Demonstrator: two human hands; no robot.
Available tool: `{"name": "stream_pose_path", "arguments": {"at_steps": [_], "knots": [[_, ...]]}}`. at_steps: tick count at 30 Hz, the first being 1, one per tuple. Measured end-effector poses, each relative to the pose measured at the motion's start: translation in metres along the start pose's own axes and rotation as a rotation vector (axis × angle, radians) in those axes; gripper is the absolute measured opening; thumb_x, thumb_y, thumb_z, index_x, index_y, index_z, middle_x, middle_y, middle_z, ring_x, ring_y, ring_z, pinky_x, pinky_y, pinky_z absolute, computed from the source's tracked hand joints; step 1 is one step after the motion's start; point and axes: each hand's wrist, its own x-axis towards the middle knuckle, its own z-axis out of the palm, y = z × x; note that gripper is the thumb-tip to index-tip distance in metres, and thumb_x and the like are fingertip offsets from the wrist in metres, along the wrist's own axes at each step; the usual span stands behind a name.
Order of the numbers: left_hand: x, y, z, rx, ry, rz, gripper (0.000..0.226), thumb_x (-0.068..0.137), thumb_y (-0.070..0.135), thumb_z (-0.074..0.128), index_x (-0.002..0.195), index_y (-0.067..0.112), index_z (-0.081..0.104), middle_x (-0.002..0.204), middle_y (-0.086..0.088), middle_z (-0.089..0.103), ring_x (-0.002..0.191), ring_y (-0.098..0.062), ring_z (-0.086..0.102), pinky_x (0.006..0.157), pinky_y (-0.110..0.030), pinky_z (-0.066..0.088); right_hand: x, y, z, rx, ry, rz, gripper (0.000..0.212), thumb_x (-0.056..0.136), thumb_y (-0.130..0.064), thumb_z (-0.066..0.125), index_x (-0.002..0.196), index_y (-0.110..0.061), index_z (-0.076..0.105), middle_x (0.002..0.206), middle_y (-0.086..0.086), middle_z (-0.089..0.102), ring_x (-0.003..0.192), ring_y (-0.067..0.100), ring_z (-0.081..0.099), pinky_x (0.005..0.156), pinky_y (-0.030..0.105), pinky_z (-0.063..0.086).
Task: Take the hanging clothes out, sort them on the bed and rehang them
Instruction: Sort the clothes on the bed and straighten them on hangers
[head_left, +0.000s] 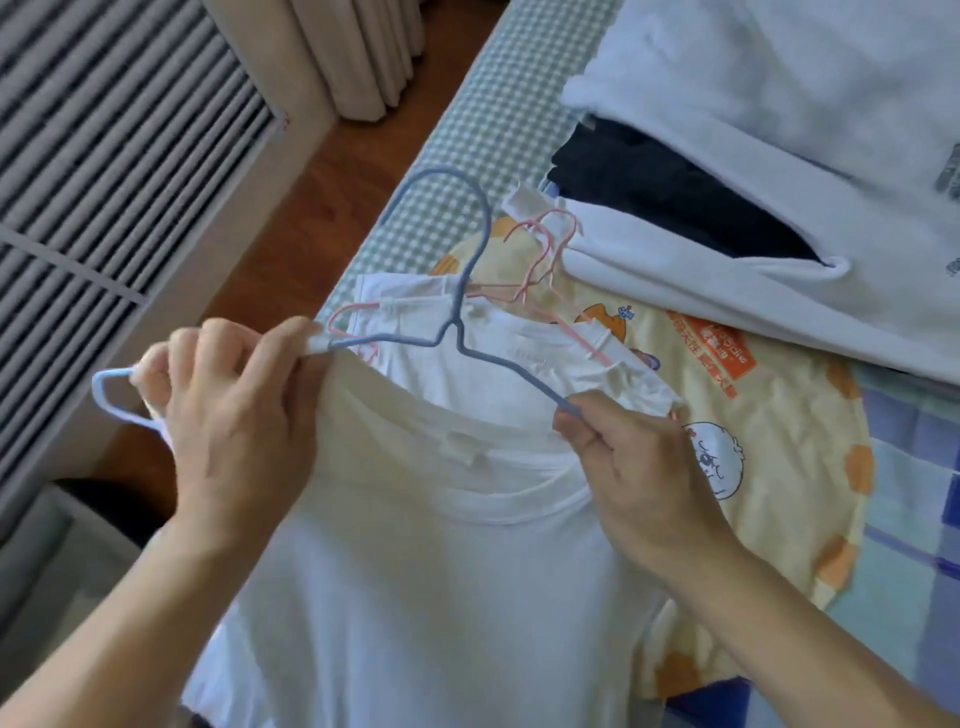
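The left hand (234, 410) is pinching the neckline of a white T-shirt (426, 587) together with one arm of a blue hanger (457, 291), a light blue hanger (111, 395) looping out past its knuckles, while the right hand (634, 467) is pinching the blue hanger's other arm at the opposite side of the collar. The shirt is hanging from both hands over the edge of the bed (498, 119), where pink hangers (540, 260), a yellow cartoon blanket (769, 441), white clothes (779, 78) and a dark garment (665, 192) are lying beyond it.
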Motion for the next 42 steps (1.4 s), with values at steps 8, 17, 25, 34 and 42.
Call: {"name": "stream_pose_path", "arguments": {"at_steps": [8,17,25,34,42], "knots": [[0.062,0.031,0.155,0.159,-0.552,-0.12,0.054,0.103,0.049,0.035,0.155,0.033,0.033,0.153,-0.018,0.036,0.142,-0.042,0.03,0.116,-0.058,0.018,0.106,0.113,0.043,-0.523,-0.051,0.207,0.023,0.101,-0.034,0.048,0.112,-0.023,0.065,0.099,0.011,0.054,0.091,0.035,0.053,0.072,0.04,0.043],[-0.114,0.024,0.139,0.053,-0.715,-0.224,0.067,0.092,0.052,0.028,0.157,0.041,0.02,0.167,-0.013,0.011,0.153,-0.038,0.006,0.122,-0.059,0.013,0.092,0.142,0.076,-0.68,0.106,0.1,0.016,0.092,-0.022,0.063,0.108,-0.016,0.062,0.097,0.009,0.058,0.088,0.036,0.055,0.069,0.042,0.04],[-0.085,0.014,0.129,0.063,-0.474,-0.176,0.062,0.095,0.053,0.037,0.156,0.047,0.023,0.167,-0.01,0.013,0.154,-0.039,0.003,0.121,-0.055,-0.001,0.123,0.132,0.046,-0.468,0.152,0.233,0.046,0.095,-0.009,0.044,0.135,-0.03,0.056,0.103,0.015,0.054,0.093,0.037,0.054,0.077,0.045,0.048],[-0.075,-0.001,0.168,0.007,-0.934,-0.301,0.063,0.097,0.065,0.027,0.152,0.057,-0.001,0.169,0.003,-0.014,0.153,-0.031,-0.019,0.119,-0.062,-0.009,0.122,0.152,0.046,-0.522,-0.253,0.473,0.057,0.092,-0.052,0.05,0.146,-0.043,0.035,0.132,0.017,0.044,0.125,0.04,0.04,0.104,0.045,0.039],[-0.092,0.048,0.093,-0.021,-0.848,-0.148,0.067,0.096,0.036,0.047,0.158,0.038,0.02,0.169,-0.011,0.004,0.155,-0.035,0.0,0.123,-0.053,0.008,-0.054,0.087,0.002,-0.482,-0.075,0.302,0.059,0.092,-0.02,0.055,0.149,-0.019,0.04,0.136,0.007,0.046,0.124,0.031,0.042,0.106,0.041,0.037]]}}
